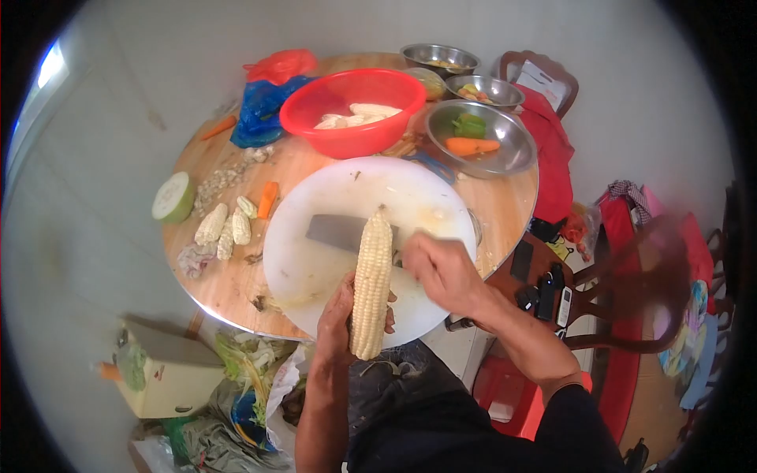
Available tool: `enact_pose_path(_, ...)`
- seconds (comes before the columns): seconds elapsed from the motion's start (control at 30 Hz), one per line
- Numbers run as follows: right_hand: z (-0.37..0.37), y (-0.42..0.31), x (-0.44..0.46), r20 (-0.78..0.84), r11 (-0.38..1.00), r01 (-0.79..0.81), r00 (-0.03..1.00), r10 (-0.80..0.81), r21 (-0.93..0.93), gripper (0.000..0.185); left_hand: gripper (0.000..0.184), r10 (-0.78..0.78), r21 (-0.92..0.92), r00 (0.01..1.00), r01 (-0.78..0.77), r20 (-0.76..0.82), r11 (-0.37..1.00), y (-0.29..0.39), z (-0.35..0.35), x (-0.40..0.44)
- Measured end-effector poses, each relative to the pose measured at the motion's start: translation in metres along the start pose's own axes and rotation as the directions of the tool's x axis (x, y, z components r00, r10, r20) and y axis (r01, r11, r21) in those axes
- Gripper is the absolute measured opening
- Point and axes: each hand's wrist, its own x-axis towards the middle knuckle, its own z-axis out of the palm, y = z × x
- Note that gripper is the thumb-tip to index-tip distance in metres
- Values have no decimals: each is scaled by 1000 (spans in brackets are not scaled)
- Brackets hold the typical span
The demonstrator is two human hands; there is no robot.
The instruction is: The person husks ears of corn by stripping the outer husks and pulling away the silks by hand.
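Observation:
My left hand (337,319) is wrapped round the lower part of a pale corn cob (372,288), which stands nearly upright over the near part of the round white cutting board (331,197). My right hand (443,272) is closed just right of the cob, apart from it, and slightly blurred; whatever its fingers hold, if anything, cannot be made out. On the board behind the cob lies a cleaver (335,231), its blade to the left and its handle mostly hidden.
Behind the board stand a red basin (347,142) of corn and a steel bowl (509,154) with carrot and green pepper. Small corn pieces (210,225), a carrot piece (268,199) and a cut gourd (173,197) lie left. A cardboard box (169,370) stands below the table.

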Motion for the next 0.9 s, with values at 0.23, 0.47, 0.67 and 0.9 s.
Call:
enact_pose_path(0.23,-2,-1,39,-66,907,141,981,-181,-397,24,69,10,173,1000,-6,-21,985,2,12,-2)
enact_pose_path(0.47,4,27,14,-33,884,-50,999,39,-466,19,66,103,85,994,-105,20,991,3,1,-1)
enact_pose_path(0.67,-5,24,11,165,944,-312,942,292,108,26,65,-7,-24,1000,7,-28,1000,1,-7,1)
enact_pose_path(0.9,13,14,26,115,985,-168,979,170,-30,20,63,-38,-24,999,38,6,999,2,2,-3)
